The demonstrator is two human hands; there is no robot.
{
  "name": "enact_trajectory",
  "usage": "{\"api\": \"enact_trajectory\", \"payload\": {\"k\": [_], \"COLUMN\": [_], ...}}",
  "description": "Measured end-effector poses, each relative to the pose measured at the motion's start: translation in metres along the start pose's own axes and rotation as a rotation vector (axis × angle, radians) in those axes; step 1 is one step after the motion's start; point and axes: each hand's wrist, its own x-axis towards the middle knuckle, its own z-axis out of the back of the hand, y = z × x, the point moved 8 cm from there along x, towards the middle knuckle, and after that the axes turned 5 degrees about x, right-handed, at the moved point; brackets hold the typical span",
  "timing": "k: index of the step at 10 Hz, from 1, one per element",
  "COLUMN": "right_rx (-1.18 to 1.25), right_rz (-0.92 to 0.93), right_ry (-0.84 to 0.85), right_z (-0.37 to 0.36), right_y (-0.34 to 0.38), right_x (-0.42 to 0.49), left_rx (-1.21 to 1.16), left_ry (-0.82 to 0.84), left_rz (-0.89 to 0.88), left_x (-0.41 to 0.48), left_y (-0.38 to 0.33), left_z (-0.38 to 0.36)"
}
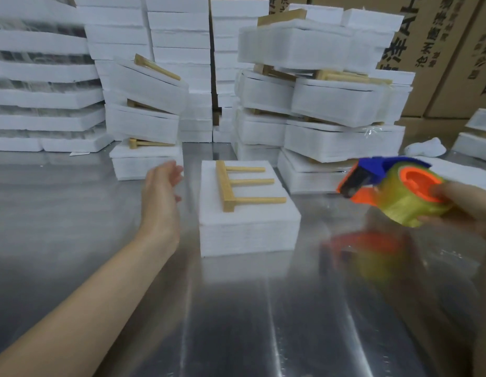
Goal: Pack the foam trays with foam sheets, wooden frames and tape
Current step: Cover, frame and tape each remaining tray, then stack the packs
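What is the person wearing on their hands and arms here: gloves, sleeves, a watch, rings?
Nothing that shows. The left hand is ungloved, no ring or watch visible, and the left forearm is sleeveless to the frame's edge. The right hand is ungloved too, but blurred and cut by the right edge, so its wrist cannot be checked.

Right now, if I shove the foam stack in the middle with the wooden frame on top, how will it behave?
The foam stack looks light, so it would probably slide easily on the shiny metal table. The wooden frame seems to lie loose on top and may shift or slip off.
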Motion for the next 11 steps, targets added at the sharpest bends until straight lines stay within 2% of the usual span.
{"api": "enact_trajectory", "payload": {"k": [1, 2, 3, 4, 6, 8, 10, 11], "right_rx": [0.194, 0.144, 0.177, 0.226, 0.426, 0.469, 0.533, 0.567], "right_rz": [-0.08, -0.216, -0.132, -0.13, -0.127, -0.103, -0.02, 0.017], "right_ry": [0.184, 0.323, 0.478, 0.585, 0.586, 0.598, 0.618, 0.615], "right_z": [-0.098, -0.149, -0.203, -0.241, -0.267, -0.272, -0.274, -0.274], "right_y": [0.017, 0.033, 0.045, 0.036, 0.021, 0.014, 0.016, 0.018], "right_x": [-0.012, -0.038, -0.062, -0.077, -0.08, -0.08, -0.08, -0.078], "left_rx": [-0.113, -0.046, 0.11, 0.178, 0.174, -0.162, -0.07, 0.003], "left_ry": [0.062, 0.235, 0.527, 0.707, 0.639, 0.691, 0.595, 0.519], "left_rz": [-0.261, -0.317, -0.054, 0.172, 0.219, 0.172, 0.07, -0.075], "left_x": [-0.015, -0.048, -0.072, -0.091, -0.08, -0.079, -0.073, -0.07], "left_y": [-0.041, -0.052, -0.03, -0.008, 0.001, -0.017, -0.03, -0.043], "left_z": [-0.001, -0.026, -0.058, -0.072, -0.064, -0.068, -0.062, -0.058]}}
